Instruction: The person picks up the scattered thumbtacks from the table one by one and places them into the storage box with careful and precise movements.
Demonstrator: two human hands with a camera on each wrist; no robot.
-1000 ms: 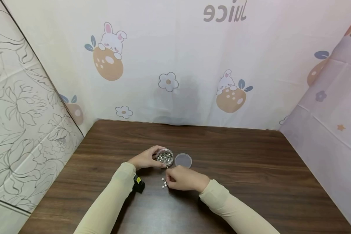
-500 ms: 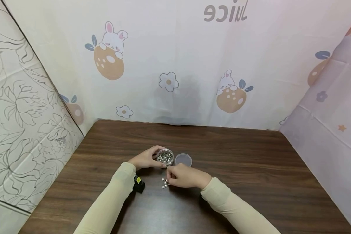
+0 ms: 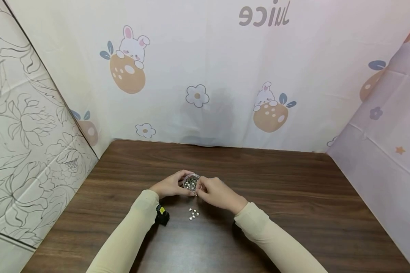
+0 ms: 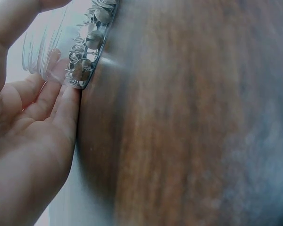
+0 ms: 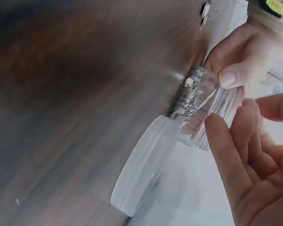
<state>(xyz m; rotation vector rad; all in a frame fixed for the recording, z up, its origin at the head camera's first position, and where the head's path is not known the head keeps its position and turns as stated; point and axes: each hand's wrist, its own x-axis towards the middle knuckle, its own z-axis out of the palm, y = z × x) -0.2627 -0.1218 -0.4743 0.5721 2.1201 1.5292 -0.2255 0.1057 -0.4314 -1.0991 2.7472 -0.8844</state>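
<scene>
My left hand (image 3: 172, 184) grips a clear round jar (image 5: 212, 106), its thumb and fingers curled round the wall. Inside, silver thumbtacks (image 4: 95, 40) with round heads and thin pins lie heaped at the bottom. My right hand (image 3: 218, 192) is at the jar's open mouth, its fingertips over the near right rim. In the right wrist view its digits are bent and parted, with no tack showing between them. Several loose thumbtacks (image 3: 193, 214) lie on the table in front of the jar.
The jar's clear lid (image 5: 144, 165) lies on the table beside the jar, mostly hidden behind my right hand in the head view. A black wrist device (image 3: 162, 215) with a yellow label sits at the left cuff. Patterned curtains stand behind the brown table (image 3: 276, 178).
My right hand has moved from beside the loose thumbtacks up and away to the jar's mouth, now covering the lid in the head view. My left hand and the jar have stayed put.
</scene>
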